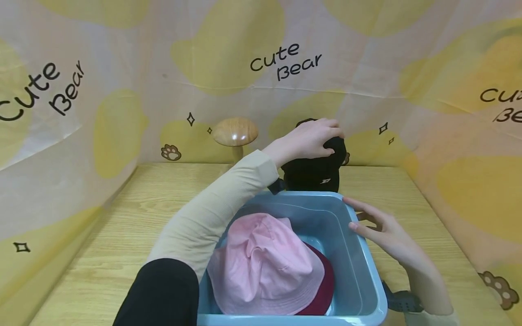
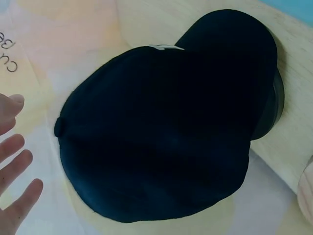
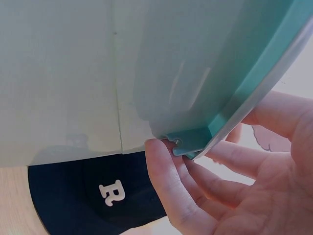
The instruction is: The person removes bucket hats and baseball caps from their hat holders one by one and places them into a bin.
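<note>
A black baseball cap [image 1: 311, 174] with a small white letter on its front stands behind the bin. My left hand [image 1: 311, 139] is at its crown; in the left wrist view the loosely spread fingers [image 2: 19, 164] are apart from the cap [image 2: 156, 132], beyond its top button. My right hand [image 1: 381, 231] holds the far right corner of the light blue plastic bin [image 1: 369, 267], thumb and fingers curled at its rim in the right wrist view. Inside the bin, a pink bucket hat [image 1: 265, 267] lies over a dark red hat [image 1: 326, 280], which is mostly covered.
A wooden mushroom-shaped stand [image 1: 235, 132] is at the back, left of the cap, its post partly hidden by my left sleeve. The wood-grain table [image 1: 118, 226] is bordered by a printed cloth [image 1: 228, 50] at the back and sides. My left arm crosses the bin's left rim.
</note>
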A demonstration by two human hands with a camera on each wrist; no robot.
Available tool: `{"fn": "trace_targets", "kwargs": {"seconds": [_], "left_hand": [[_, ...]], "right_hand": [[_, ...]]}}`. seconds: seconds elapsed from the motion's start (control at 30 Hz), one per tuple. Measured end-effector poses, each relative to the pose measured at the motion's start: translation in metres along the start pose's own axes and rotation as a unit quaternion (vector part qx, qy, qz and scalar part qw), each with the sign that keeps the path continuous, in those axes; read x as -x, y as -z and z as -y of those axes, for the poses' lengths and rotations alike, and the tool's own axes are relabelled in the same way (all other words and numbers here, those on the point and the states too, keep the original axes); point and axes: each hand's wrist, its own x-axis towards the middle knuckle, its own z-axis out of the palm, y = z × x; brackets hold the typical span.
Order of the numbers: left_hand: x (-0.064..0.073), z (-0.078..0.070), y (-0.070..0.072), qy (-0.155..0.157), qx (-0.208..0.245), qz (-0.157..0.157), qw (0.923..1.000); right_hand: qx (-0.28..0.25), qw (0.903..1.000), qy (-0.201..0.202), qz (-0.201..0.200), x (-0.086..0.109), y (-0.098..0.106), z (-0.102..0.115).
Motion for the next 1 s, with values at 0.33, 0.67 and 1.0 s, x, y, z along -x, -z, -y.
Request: {"fn": "trace_targets", "kwargs": {"seconds": [0.33,0.67,1.0], "left_hand": [[-0.006,0.011,-0.018,0.036,0.014,-0.016,0.9991],[-0.009,0.019,-0.024,0.055,0.045,-0.018,0.9973],[-0.011,0.018,-0.025,0.056,0.013,-0.001,0.9984]], "right_hand": [[-0.003,1.0,-0.002,0.002,0.0,-0.001,0.001],[0.0,1.0,-0.006,0.0,0.001,-0.001,0.001],[0.004,1.0,-0.007,-0.004,0.001,-0.001,0.001]]}}
